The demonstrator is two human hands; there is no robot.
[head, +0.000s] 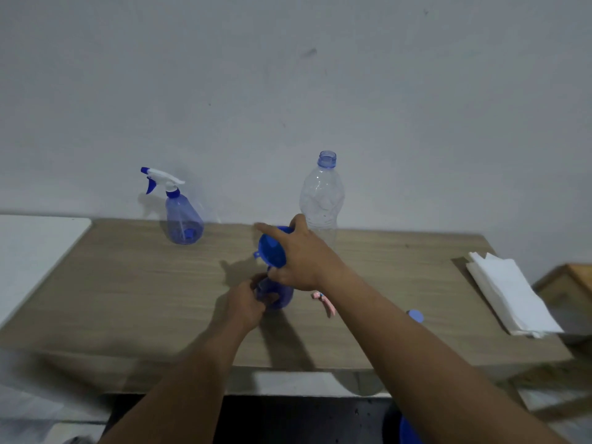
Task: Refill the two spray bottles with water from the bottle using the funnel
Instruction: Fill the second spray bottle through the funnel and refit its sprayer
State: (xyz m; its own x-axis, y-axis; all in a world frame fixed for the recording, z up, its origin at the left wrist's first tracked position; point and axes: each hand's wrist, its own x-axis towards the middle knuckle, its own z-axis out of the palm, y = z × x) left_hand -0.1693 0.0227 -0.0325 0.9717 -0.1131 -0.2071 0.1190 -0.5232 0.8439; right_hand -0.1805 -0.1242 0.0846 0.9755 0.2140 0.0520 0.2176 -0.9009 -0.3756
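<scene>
- Blue funnel (272,248) above the middle of the wood-grain table (128,299), tilted, bowl turned left, spout aimed down at the near spray bottle (283,298); spout tip hidden, so in the neck or not: cannot tell.
- Right hand (301,261) curled round the funnel's rim, forefinger stretched along the top edge.
- Left hand (245,299) wrapped round the near spray bottle's translucent blue body, upright on the table.
- Pink-and-white trigger head (326,302) lying just right of it, partly behind the right forearm.
- Second spray bottle (184,219) upright at back left, white-and-blue sprayer on.
- Clear water bottle (322,200) upright, uncapped, just behind the right hand.
- Blue cap (415,315) beside the right forearm; white paper stack (509,296) at the table's right end.
</scene>
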